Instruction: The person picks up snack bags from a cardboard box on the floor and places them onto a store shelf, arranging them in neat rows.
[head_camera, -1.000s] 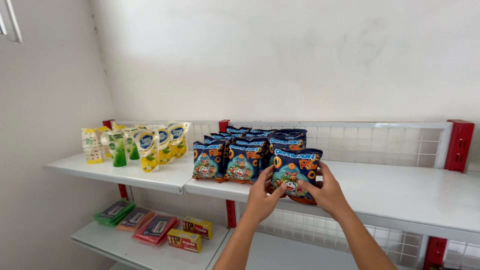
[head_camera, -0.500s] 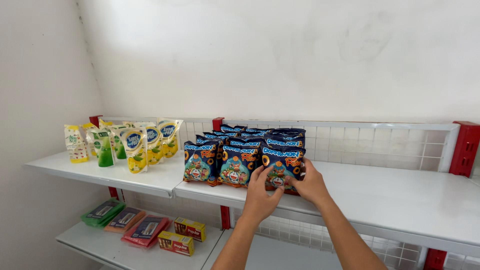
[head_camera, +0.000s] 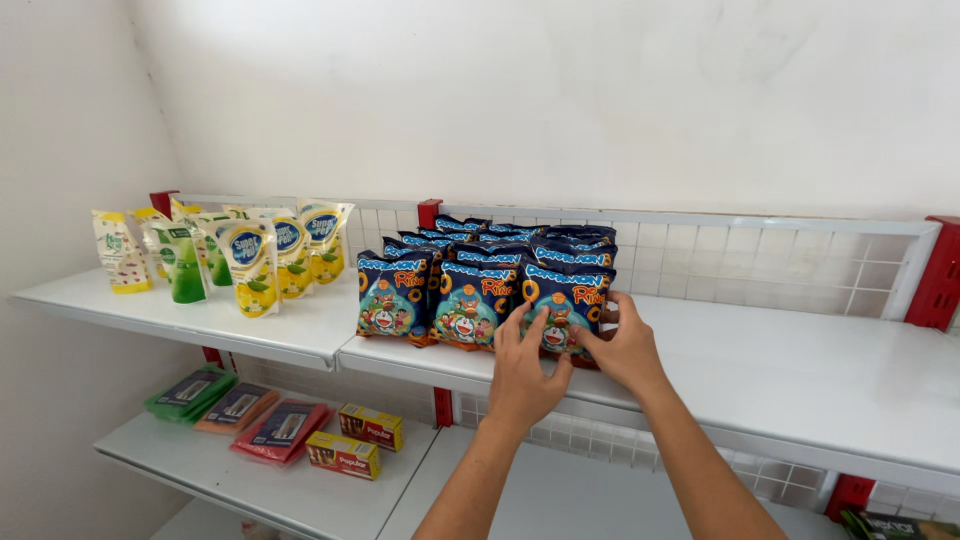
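The blue snack bag (head_camera: 566, 310) stands upright at the front edge of the upper white shelf (head_camera: 780, 365), at the right end of the front row of like bags, touching its neighbour on the left. It looks like a puffed foil pouch of ring-shaped snacks: very light, soft and crackly, full of air, with a slick printed skin that would slide under a loose grip. The contents would likely crush if squeezed hard, so a gentle hold at the side seams or lower corners seems best, since the sealed edges are stiffer than the bulging middle.

The left hand (head_camera: 522, 372) rests its spread fingers (head_camera: 520, 325) flat on the lower front of the bag, not closed around it. The right hand (head_camera: 628, 345) curls at the bag's right edge, thumb to the front and fingers (head_camera: 618, 302) up along the side, a light pinch (how far they wrap behind cannot be seen).

Behind and to the left stand the other blue snack bags (head_camera: 440, 290) in three columns, reaching back to the white wire back-grid (head_camera: 760, 255) between red shelf posts (head_camera: 940, 270). Further left on the same shelf, well apart, stand yellow and green stand-up pouches (head_camera: 250, 260). On the lower shelf (head_camera: 250, 480) lie flat green, orange and red packets (head_camera: 240, 405) and two small yellow boxes (head_camera: 355, 440).
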